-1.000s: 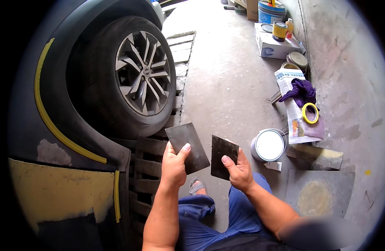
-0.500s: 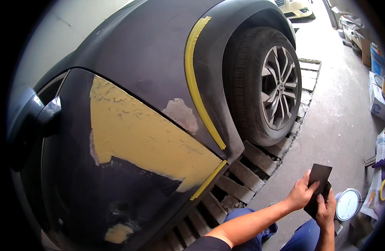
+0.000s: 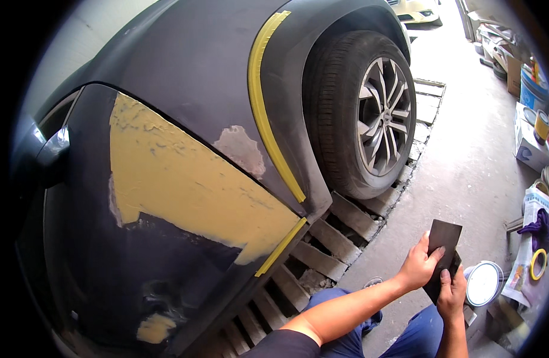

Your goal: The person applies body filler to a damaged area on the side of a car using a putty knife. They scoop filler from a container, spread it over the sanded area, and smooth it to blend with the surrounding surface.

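Note:
My left hand grips a thin dark rectangular scraper plate at the lower right. Just beside and below it, my right hand holds a second dark plate, partly hidden behind the first; the two plates overlap. At the left is a dark car body with a broad patch of yellow filler on its door, smaller patches and yellow masking tape along the wheel arch. The wheel stands to the right of the arch.
A slatted drain grate runs under the car. A white tin is by my hands. Along the right are a purple cloth, a tape roll, newspaper and several cans and boxes. Another vehicle is at the back.
My view has swung left toward the car's side panel. The two plates, held apart a second ago, now overlap. Over the last half second the scene has shifted slightly leftward in view.

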Demonstrator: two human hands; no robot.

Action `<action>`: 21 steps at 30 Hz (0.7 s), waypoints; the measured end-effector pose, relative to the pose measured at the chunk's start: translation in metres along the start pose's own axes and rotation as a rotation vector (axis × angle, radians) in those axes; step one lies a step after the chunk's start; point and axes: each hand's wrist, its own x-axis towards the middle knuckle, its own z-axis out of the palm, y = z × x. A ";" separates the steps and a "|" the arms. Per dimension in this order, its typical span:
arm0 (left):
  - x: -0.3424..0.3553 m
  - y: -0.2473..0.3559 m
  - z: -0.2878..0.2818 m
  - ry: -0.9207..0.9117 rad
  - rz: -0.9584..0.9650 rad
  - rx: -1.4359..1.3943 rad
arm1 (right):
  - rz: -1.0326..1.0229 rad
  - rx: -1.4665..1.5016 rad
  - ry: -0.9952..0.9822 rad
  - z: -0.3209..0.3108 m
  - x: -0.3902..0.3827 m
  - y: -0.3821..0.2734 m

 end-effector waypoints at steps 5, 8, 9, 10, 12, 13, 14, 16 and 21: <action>-0.008 -0.003 -0.005 -0.225 0.116 0.162 | 0.156 -0.039 -0.210 -0.020 0.007 -0.007; -0.001 0.005 -0.010 -0.348 0.173 0.137 | 0.194 -0.046 -0.405 -0.037 0.006 0.002; 0.004 0.008 -0.010 -0.322 0.141 0.122 | 0.252 -0.045 -0.438 -0.043 0.006 0.006; 0.005 0.011 -0.011 -0.293 0.101 0.106 | 0.226 0.027 -0.375 -0.042 0.006 0.000; 0.012 0.017 -0.011 -0.184 0.043 0.054 | 0.169 0.165 -0.245 -0.037 0.008 -0.015; 0.006 0.014 -0.009 -0.173 0.045 0.088 | 0.048 -0.065 -0.266 -0.035 0.004 -0.008; 0.002 0.010 -0.007 -0.171 0.048 0.122 | -0.056 -0.129 -0.241 -0.025 0.002 -0.002; 0.001 0.005 -0.007 -0.231 0.121 0.146 | 0.107 -0.109 -0.277 -0.023 0.002 0.004; 0.012 0.016 -0.012 -0.221 0.065 0.267 | 0.130 -0.094 -0.410 -0.037 0.012 0.015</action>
